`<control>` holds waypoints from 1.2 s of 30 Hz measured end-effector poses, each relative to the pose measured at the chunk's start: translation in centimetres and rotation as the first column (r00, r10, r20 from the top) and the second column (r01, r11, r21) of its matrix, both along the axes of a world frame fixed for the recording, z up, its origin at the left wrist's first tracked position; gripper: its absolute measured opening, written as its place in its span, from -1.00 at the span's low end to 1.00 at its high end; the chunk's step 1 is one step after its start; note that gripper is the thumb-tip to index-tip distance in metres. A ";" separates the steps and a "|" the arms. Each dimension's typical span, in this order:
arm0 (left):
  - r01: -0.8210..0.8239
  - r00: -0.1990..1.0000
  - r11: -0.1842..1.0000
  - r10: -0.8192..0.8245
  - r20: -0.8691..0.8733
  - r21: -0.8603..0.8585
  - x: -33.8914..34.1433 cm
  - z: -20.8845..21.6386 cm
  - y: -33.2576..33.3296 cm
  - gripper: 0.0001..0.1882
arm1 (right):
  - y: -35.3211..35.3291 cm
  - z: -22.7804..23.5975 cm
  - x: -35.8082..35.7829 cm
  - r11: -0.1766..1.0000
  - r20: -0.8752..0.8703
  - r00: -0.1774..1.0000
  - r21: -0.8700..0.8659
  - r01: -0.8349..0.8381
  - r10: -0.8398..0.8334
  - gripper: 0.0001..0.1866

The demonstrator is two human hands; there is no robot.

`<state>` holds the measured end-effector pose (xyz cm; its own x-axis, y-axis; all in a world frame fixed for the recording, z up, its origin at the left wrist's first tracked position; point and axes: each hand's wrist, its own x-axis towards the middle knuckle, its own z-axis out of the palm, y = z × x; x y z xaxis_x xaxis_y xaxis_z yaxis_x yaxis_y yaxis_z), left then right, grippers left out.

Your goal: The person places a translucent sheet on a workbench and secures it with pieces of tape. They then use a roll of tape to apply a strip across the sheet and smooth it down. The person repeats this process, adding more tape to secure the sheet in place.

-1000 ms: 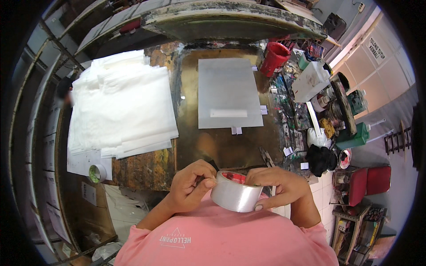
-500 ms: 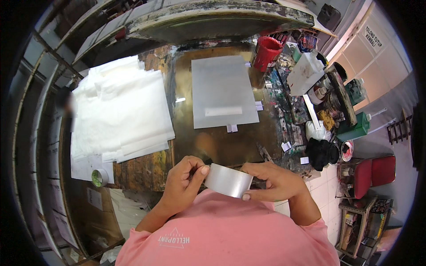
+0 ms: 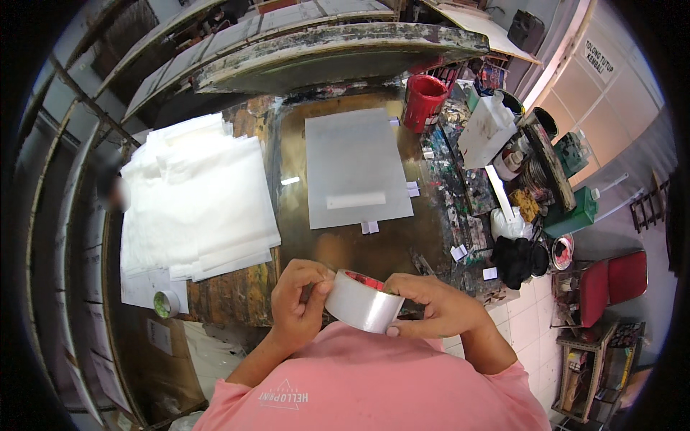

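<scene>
A wide roll of clear or silvery packing tape point(image 3: 361, 304), its inner core red, is held up between my hands just past my pink shirt front. My right hand point(image 3: 438, 302) grips the roll's right side, fingers at the upper rim and thumb underneath. At its left edge the thumb and fingers of my left hand point(image 3: 298, 296) are pinched together on the tape; whether they hold a loose end is too small to tell. Beyond the roll, a translucent sheet point(image 3: 357, 161) lies flat on the shiny brown tabletop point(image 3: 295, 248), with small white tabs at its right and lower edges.
To the left lies an untidy stack of white sheets point(image 3: 198, 197), with a green-cored tape roll point(image 3: 166, 304) by its near corner. A paint-crusted frame point(image 3: 338, 61) stands across the back. On the right are a red bucket point(image 3: 424, 104), a white jerrycan point(image 3: 489, 133) and a black cloth point(image 3: 515, 262).
The roll has tipped in my hands, so its red inside now shows. My view has shifted slightly, and the table sits lower in it. Both hands keep their hold.
</scene>
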<state>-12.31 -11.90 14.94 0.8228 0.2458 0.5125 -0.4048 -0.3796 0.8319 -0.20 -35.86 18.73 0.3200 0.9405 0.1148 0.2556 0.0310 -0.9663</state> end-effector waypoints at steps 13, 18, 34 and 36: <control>0.192 0.960 0.972 -0.215 -0.179 -0.136 -0.8 0.3 0.1 -0.93 | -1.1 1.3 1.1 0.996 0.100 0.995 -0.083 -0.011 0.019 -0.65; 0.165 0.953 0.960 -0.214 -0.213 -0.225 -1.5 0.3 0.3 -0.92 | -0.3 1.3 0.6 0.999 0.027 1.000 -0.049 0.015 -0.014 -0.66; 0.221 0.745 0.854 -0.460 -0.484 -0.471 0.3 0.7 7.1 -0.78 | 0.8 1.8 1.3 0.883 0.429 0.875 -0.292 0.367 -0.222 -0.63; 0.233 0.758 0.837 -0.475 -0.448 -0.495 0.3 0.6 7.1 -0.78 | 1.1 1.8 1.1 0.882 0.441 0.862 -0.264 0.389 -0.249 -0.65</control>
<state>-11.97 -4.81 15.52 0.9931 -0.0464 -0.1081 0.1122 0.0996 0.9887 0.89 -34.80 20.51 0.6051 0.7961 -0.0087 0.5449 -0.4221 -0.7245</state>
